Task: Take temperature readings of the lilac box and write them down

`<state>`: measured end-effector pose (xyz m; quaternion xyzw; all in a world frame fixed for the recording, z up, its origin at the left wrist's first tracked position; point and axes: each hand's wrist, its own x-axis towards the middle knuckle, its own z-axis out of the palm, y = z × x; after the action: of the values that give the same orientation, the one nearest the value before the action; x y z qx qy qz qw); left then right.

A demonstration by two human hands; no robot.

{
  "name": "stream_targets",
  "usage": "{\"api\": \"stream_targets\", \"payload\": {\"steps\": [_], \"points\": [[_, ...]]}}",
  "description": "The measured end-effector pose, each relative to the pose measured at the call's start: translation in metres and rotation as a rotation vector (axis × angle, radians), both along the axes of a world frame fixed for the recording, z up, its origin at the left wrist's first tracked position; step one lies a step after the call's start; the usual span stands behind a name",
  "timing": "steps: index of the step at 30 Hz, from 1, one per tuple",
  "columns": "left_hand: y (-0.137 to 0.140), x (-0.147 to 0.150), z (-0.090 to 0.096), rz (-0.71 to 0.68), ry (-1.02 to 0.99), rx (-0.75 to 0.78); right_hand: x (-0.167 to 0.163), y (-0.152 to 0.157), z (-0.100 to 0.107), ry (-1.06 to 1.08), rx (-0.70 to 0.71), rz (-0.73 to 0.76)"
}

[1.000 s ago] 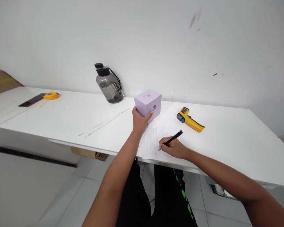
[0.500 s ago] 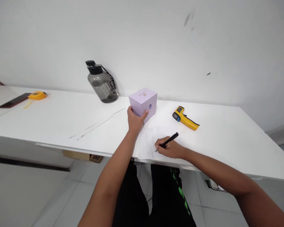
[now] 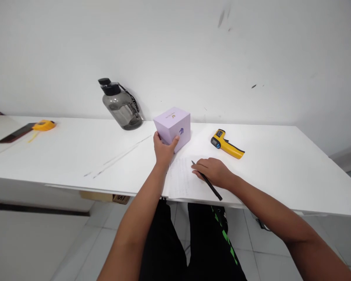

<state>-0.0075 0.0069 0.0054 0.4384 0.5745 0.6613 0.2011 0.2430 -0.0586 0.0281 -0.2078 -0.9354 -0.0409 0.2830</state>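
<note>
A lilac box (image 3: 175,127) with a small purple emblem on its front sits on the white table, and my left hand (image 3: 164,150) grips its near lower corner, thumb on the front face. In front of it a sheet of paper (image 3: 179,181) covered with faint writing lies by the table's near edge. My right hand (image 3: 212,171) is closed on a black pen (image 3: 212,188) over the sheet's right side. The pen's tip points away from me and its back end slants toward the near edge. To the right of the box lies a yellow infrared thermometer (image 3: 228,145).
A grey see-through water bottle (image 3: 123,109) with a black cap stands against the wall. At the far left, a yellow tape measure (image 3: 44,125) lies beside a dark flat object (image 3: 16,133). Below the table's near edge is a cardboard box (image 3: 98,196).
The pen has turned in my right hand: its back end pointed up and away before, and now points toward me. My left hand stays on the box. The view has shifted slightly.
</note>
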Motion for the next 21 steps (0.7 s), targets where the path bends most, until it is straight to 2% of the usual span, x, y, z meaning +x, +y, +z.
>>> {"api": "stream_targets", "payload": {"steps": [4,10,21], "points": [[0.0,-0.001,0.001,-0.001,-0.012,-0.008,0.003,0.013,-0.002,-0.14,0.02,-0.135],[-0.006,0.001,0.007,0.016,0.001,-0.015,-0.004,0.015,0.001,-0.329,-0.124,-0.326],[-0.006,-0.002,0.007,0.021,-0.015,-0.005,-0.009,0.01,0.02,-0.41,-0.281,-0.436]]}}
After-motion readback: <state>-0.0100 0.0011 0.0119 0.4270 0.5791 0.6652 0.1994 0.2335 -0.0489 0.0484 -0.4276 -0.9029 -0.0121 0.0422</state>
